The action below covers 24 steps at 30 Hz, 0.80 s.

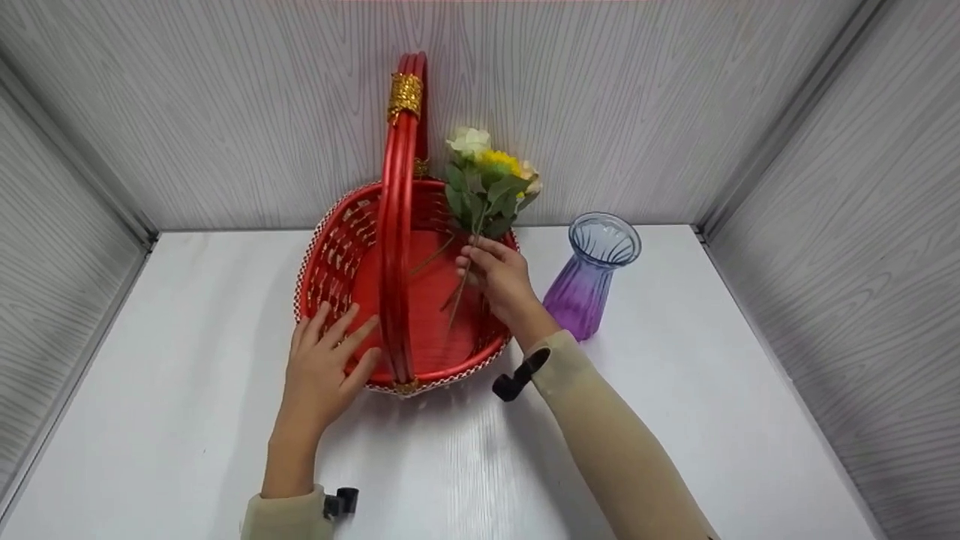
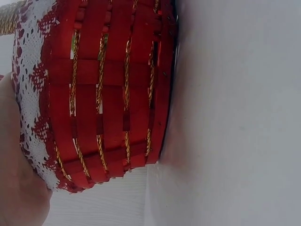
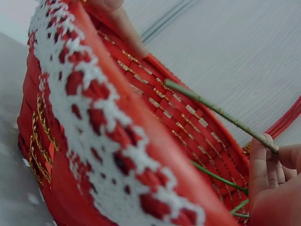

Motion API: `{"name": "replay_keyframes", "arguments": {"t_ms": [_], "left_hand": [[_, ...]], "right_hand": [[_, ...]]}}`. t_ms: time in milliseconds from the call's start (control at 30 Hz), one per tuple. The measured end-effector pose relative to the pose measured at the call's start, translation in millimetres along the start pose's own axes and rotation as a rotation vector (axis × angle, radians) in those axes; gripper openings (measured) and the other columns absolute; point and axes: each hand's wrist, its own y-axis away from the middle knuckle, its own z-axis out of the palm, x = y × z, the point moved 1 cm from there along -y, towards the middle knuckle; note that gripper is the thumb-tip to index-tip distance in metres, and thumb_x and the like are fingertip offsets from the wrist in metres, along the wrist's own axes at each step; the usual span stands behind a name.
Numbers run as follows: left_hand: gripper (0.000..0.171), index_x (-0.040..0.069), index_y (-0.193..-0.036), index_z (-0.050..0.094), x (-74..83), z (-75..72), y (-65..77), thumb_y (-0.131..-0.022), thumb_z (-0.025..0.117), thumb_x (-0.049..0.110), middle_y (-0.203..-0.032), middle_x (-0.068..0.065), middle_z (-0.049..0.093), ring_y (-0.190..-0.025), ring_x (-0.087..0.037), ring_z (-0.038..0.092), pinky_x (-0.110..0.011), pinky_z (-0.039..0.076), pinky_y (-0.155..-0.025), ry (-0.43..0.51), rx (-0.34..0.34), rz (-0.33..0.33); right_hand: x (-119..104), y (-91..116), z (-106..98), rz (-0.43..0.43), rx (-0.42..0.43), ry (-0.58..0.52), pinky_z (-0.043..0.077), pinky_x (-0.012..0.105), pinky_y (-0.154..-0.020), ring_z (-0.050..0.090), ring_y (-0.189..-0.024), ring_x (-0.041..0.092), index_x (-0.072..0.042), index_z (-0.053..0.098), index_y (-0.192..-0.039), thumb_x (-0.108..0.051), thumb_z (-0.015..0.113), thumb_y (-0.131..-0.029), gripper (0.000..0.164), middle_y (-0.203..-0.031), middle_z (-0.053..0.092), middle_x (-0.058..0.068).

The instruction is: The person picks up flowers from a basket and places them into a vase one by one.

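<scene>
- The right hand [image 1: 504, 279] pinches the stems of the flowers [image 1: 491, 176] between thumb and fingers, drawn close together over the right half of the red basket [image 1: 459, 372].
- The blooms, white, yellow and pale peach above green leaves, appear by the basket's far right rim in the head view; the stem ends point down toward the inside.
- Another thin stem [image 1: 433, 256] slants left of the pinched ones; whether the fingers hold it cannot be told.
- The left hand [image 1: 321, 375] rests on the near left rim, its fingers spread well apart and reaching inside.
- White lace trim [image 2: 34, 89] edges the basket, and its red handle [image 1: 394, 247] arches overhead.
- A blue-to-purple glass vase [image 1: 587, 281] stands right of the basket on the white counter [image 1: 187, 360].
</scene>
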Motion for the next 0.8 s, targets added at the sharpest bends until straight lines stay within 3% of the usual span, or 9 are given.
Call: {"name": "replay_keyframes", "arguments": {"t_ms": [200, 533, 800], "left_hand": [[0.045, 0.025, -0.136, 0.064, -1.4, 2.1, -5.3, -0.094, 0.059, 0.042, -0.147, -0.008, 0.055, -0.143, -0.042, 0.036, -0.063, 0.017, -0.118, 0.003, -0.001, 0.003], [0.046, 0.025, -0.137, 0.063, -4.5, 1.9, -16.8, -0.095, 0.058, 0.044, -0.149, -0.007, 0.053, -0.145, -0.040, 0.033, -0.063, 0.015, -0.119, 0.012, -0.011, -0.017], [0.047, 0.026, -0.139, 0.061, -2.5, 3.1, -17.4, -0.095, 0.058, 0.044, -0.151, -0.007, 0.050, -0.146, -0.040, 0.031, -0.062, 0.014, -0.119, 0.013, -0.028, -0.026]], "right_hand": [[-16.6, 10.7, -2.4, 0.020, -0.027, -0.011, 0.061, 0.033, -0.077, 0.070, -0.081, 0.017, 0.006, 0.057, -0.128, -0.001, 0.056, -0.099, 0.030, -0.098, 0.068, 0.011], [-39.0, 22.5, -9.1, -0.046, -0.107, 0.031, 0.061, 0.031, -0.069, 0.067, -0.075, 0.016, 0.011, 0.054, -0.130, 0.002, 0.055, -0.098, 0.033, -0.094, 0.065, 0.012], [-58.0, 39.6, -17.9, -0.091, -0.079, 0.026, 0.061, 0.031, -0.068, 0.068, -0.073, 0.017, 0.008, 0.058, -0.124, 0.002, 0.055, -0.097, 0.027, -0.089, 0.068, 0.009]]}}
